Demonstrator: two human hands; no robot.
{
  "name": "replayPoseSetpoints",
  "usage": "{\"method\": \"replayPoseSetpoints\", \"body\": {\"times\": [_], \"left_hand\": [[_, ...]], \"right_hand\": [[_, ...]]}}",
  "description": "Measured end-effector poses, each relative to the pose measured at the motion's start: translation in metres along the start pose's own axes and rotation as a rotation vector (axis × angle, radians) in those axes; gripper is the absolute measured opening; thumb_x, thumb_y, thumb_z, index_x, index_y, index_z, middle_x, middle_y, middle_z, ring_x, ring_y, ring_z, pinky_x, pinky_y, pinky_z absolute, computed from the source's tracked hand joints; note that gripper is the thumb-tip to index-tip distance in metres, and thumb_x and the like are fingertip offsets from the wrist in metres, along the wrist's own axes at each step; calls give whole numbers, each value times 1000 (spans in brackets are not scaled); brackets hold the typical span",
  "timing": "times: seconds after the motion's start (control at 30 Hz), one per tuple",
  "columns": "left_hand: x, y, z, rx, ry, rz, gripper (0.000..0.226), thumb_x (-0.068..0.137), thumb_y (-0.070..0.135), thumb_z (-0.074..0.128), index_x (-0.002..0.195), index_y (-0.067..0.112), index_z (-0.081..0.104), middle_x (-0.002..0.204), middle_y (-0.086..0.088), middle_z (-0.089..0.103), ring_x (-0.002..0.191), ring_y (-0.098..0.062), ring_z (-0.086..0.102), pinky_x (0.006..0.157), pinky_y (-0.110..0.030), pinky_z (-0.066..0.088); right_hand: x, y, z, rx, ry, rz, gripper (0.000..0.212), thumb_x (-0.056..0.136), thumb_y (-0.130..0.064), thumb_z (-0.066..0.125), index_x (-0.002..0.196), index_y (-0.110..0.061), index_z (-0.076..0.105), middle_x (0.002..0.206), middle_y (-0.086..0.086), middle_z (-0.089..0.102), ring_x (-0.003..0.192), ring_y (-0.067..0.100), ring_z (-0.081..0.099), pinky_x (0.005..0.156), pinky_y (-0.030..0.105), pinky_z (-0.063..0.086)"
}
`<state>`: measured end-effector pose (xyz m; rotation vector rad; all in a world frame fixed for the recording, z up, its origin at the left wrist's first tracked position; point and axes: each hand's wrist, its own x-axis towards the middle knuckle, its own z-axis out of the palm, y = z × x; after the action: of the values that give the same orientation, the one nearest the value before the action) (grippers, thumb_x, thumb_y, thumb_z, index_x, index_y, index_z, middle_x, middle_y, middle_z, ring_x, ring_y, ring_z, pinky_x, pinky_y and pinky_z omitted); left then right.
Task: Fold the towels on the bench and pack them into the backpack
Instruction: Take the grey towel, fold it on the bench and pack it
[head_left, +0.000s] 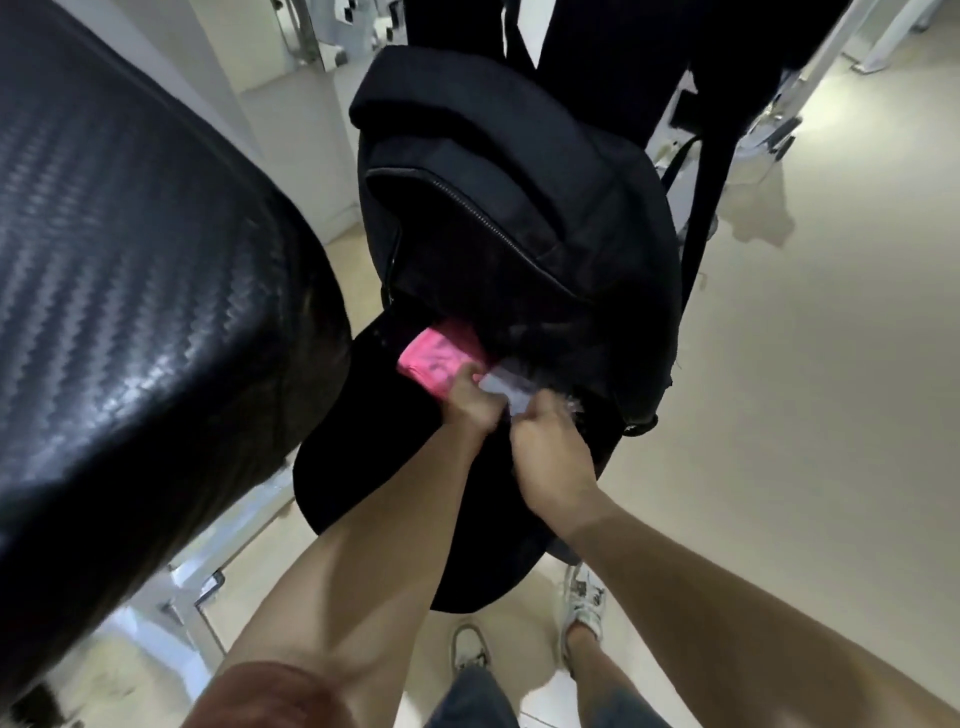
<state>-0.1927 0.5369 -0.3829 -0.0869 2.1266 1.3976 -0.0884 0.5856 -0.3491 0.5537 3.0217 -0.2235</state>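
A black backpack (514, 218) hangs in front of me, its main compartment unzipped and its lower flap (374, 467) dropped toward me. A folded pink towel (439, 356) lies inside the opening. Beside it, on the right, a folded white towel (506, 388) sits partly in the opening. My left hand (475, 402) grips the white towel's near edge where it meets the pink towel. My right hand (545, 444) has its fingers curled on the white towel's right side. The deeper part of the compartment is dark and hidden.
The black padded bench (130, 291) fills the left side, its white metal frame (192, 597) below. A person in dark trousers (597, 57) stands behind the backpack. My feet in white sneakers (582, 603) stand on the pale floor (831, 364).
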Motion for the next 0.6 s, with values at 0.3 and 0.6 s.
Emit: {"method": "replayPoseSetpoints", "body": {"times": [0.3,0.6], "left_hand": [[-15,-13,3,557,-184,201,33,88,0,56,119,4,64,120,-15,67,114,-26,62,98,-29,46],[-135,31,-60,477,162,414,24,90,18,54,104,23,74,98,1,75,94,-20,68,84,-36,51]], "right_hand": [[-6,-5,-17,-119,-406,38,33,89,-17,51,121,-15,58,124,9,63,116,29,58,98,42,40],[-27,-5,-97,307,6,-71,28,88,-15,50,109,-15,68,105,9,69,99,32,64,79,38,52]]}}
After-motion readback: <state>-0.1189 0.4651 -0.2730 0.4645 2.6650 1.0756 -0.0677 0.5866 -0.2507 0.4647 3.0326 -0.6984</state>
